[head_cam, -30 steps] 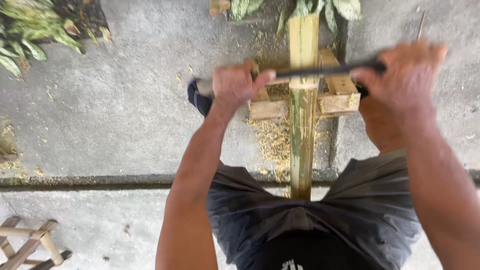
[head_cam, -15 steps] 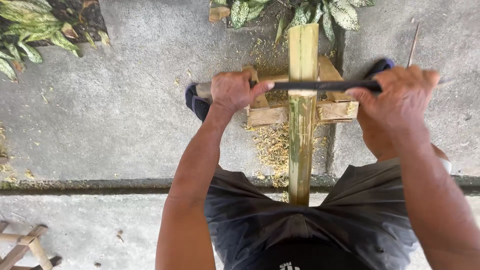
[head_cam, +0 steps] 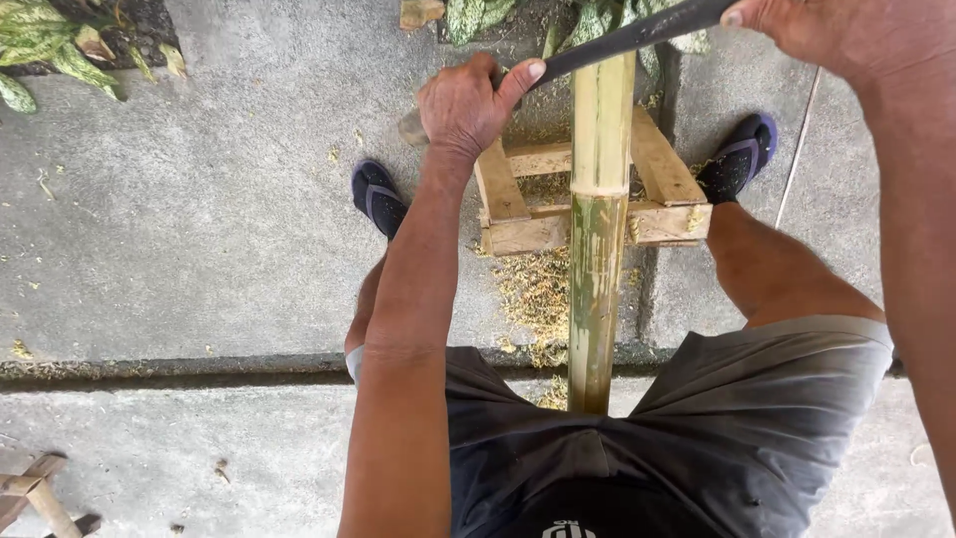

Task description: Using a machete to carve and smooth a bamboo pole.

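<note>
Concrete floor [head_cam: 199, 249], shavings at centre. Both hands, left [head_cam: 468, 105] and right [head_cam: 846, 35], wrapped tight around scraping blade [head_cam: 637, 35], now pushed farther up bamboo pole [head_cam: 600, 229], frame top.

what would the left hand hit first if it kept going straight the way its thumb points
The left hand grips one end of the dark blade; its thumb points right along it. Going that way it would probably meet the upright bamboo pole first, though depth is hard to judge from above.
</note>
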